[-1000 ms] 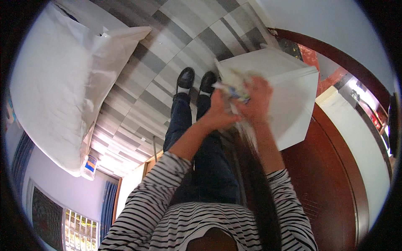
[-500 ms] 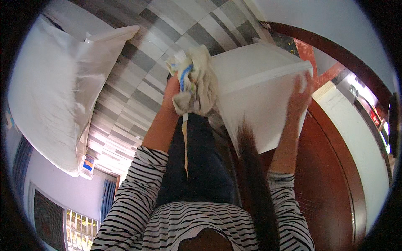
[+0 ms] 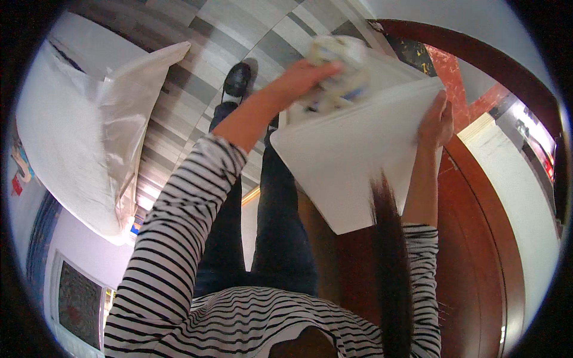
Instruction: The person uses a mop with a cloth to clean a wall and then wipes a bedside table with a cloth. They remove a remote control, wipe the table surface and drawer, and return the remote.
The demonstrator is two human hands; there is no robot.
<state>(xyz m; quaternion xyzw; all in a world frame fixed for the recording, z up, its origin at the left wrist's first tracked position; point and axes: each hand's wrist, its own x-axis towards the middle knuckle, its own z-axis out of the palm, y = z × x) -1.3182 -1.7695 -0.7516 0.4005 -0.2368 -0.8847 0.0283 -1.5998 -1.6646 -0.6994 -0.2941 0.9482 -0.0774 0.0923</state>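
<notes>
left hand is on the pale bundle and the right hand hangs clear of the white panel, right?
No: the head view shows the right hand touching the right edge of the white panel, not clear of it. The left hand is indeed on the pale bundle.

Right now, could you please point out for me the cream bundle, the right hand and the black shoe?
Cream bundle point(image 3: 351, 67), head view: its blurred side beyond the fingertips.
Right hand point(image 3: 436, 123), head view: middle of the hand.
Black shoe point(image 3: 237, 80), head view: its upper.

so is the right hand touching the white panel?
Touching: the head view shows the right hand holding the white panel at its right edge.
</notes>
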